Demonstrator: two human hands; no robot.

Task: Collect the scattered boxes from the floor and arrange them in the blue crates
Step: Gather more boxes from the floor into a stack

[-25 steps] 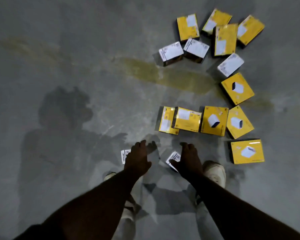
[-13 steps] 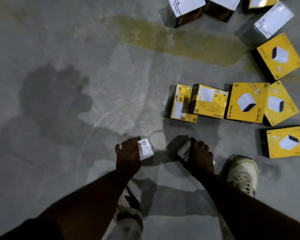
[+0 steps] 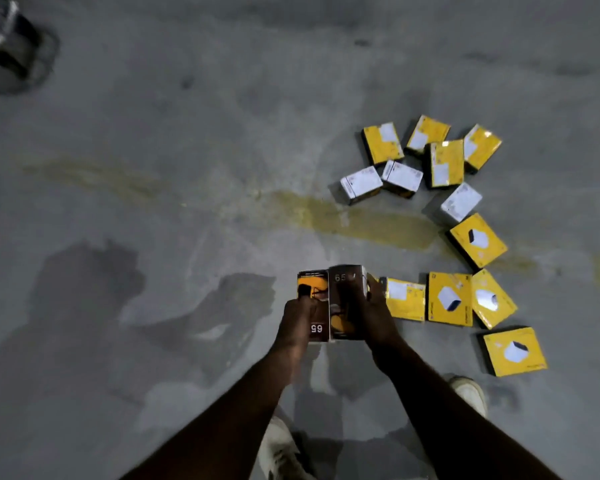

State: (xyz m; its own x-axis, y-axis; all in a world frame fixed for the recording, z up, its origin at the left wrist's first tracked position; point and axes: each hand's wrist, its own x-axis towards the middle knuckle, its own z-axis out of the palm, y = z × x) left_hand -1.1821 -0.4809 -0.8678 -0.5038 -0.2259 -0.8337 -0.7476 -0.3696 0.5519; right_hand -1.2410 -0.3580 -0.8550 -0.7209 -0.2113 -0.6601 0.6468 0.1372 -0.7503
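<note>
Both hands hold boxes side by side above the floor (image 3: 153,140) — the left hand (image 3: 297,323) grips one box (image 3: 313,303), the right hand (image 3: 374,318) the other box (image 3: 345,299), touching. Scattered yellow boxes (image 3: 449,297) lie right.

I see bare forearms with no sleeves, watch or gloves on either of the hands: left hand (image 3: 297,323), right hand (image 3: 376,317). Below them, a pale, off-white lace-up shoe (image 3: 470,393) sits right of the forearms, another pale shoe (image 3: 281,448) between them.
</note>
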